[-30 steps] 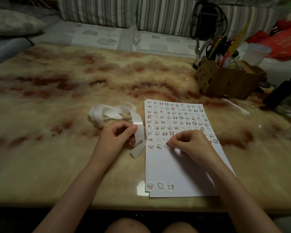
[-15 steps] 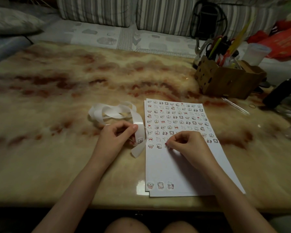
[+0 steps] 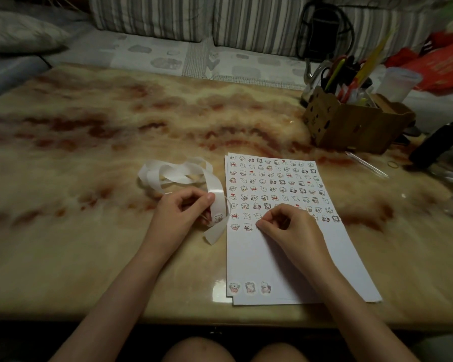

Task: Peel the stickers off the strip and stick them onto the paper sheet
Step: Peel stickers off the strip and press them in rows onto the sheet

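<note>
Strip (image 3: 215, 194), thin, limp and curl-prone, sits pinched in left hand (image 3: 183, 212) near its next sticker (image 3: 218, 218); right hand (image 3: 288, 226), fingertips bunched, presses the paper (image 3: 259, 257).

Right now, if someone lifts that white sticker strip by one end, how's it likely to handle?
Likely floppy: the strip lies in loose loops and droops past the left hand. Probably very light, thin like ribbon. Its glossy face hints it's slippery, so a pinch may slide.

One head-worn wide-angle view looks forward and down from close above the near edge of the table (image 3: 89, 257), facing its far edge and the sofa (image 3: 168, 19) beyond; the person's knees show at the bottom.
</note>
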### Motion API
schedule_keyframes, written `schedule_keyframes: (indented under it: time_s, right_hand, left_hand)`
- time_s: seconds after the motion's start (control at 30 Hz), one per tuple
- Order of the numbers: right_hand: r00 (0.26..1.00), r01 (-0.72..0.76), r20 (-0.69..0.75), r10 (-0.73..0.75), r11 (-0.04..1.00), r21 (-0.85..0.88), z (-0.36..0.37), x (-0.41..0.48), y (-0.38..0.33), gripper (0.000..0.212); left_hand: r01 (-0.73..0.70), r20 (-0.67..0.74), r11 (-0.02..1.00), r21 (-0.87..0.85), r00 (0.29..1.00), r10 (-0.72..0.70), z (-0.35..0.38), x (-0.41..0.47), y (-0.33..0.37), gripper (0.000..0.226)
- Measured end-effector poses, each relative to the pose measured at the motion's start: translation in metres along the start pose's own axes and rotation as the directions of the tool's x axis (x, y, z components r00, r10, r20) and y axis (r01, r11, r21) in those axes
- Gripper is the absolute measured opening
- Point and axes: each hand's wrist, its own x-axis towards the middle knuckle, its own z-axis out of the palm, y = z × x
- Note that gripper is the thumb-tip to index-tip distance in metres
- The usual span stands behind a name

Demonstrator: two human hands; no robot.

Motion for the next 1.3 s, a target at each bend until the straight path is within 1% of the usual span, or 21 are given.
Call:
schedule_keyframes:
  time_s: [0.17,0.3,0.43,0.47,0.63,0.73,0.83,0.9,1.0,1.17,1.23,1.3]
  right_hand:
    - [1.000,-0.005,-0.003,0.005,0.999,0.034,0.000,0.003,0.003,0.013]
    - [1.000,-0.008,-0.004,0.008,0.998,0.062,0.000,0.006,0.007,0.009]
    - [0.999,-0.021,0.045,0.017,0.995,0.100,-0.001,0.004,0.006,0.022]
    - [0.999,-0.019,0.051,0.015,0.996,0.087,-0.001,0.005,0.006,0.022]
    - [0.999,-0.010,0.033,0.008,0.998,0.064,-0.001,0.007,0.007,0.005]
    - [1.000,0.026,-0.001,-0.026,0.981,0.193,-0.005,0.006,-0.003,0.004]
    - [0.990,0.143,-0.046,-0.135,0.928,0.345,-0.003,0.001,-0.023,0.004]
    - [0.979,0.191,-0.017,-0.202,0.894,0.404,0.005,-0.001,-0.038,0.005]
    - [0.970,0.205,0.032,-0.242,0.879,0.431,0.019,-0.002,-0.050,0.008]
    - [0.973,0.181,0.039,-0.229,0.853,0.490,0.026,0.000,-0.053,0.013]
    - [0.974,0.178,0.030,-0.223,0.845,0.504,0.026,0.000,-0.053,0.014]
    - [0.976,0.183,0.008,-0.218,0.838,0.515,0.025,0.000,-0.053,0.012]
  left_hand:
    - [0.000,-0.001,1.000,-0.003,1.000,0.000,-0.001,-0.001,0.000,0.015]
    - [-0.004,0.002,1.000,-0.001,1.000,0.004,-0.001,0.000,0.000,0.016]
    - [-0.004,-0.012,1.000,-0.017,1.000,0.004,-0.001,0.001,-0.002,0.014]
    - [-0.007,-0.016,1.000,-0.021,1.000,0.006,-0.001,0.001,-0.002,0.014]
    - [-0.012,-0.025,0.999,-0.035,1.000,0.011,-0.001,0.001,-0.001,0.013]
    - [-0.015,-0.034,0.999,-0.045,0.999,0.013,-0.001,0.001,-0.002,0.012]
    - [-0.025,-0.058,0.998,-0.061,0.998,0.021,-0.001,0.002,-0.001,0.012]
    - [-0.018,-0.068,0.996,-0.084,0.998,0.012,0.000,0.002,0.000,0.012]
    - [-0.010,-0.076,0.995,-0.100,0.997,0.003,-0.001,0.001,0.001,0.010]
    - [0.009,-0.093,0.992,-0.128,0.995,-0.021,-0.001,0.001,0.003,0.010]
    - [-0.004,-0.076,0.993,-0.120,0.997,-0.006,0.000,0.000,0.004,0.014]
    - [-0.009,-0.042,0.991,-0.136,0.999,0.003,0.001,-0.001,0.006,0.022]
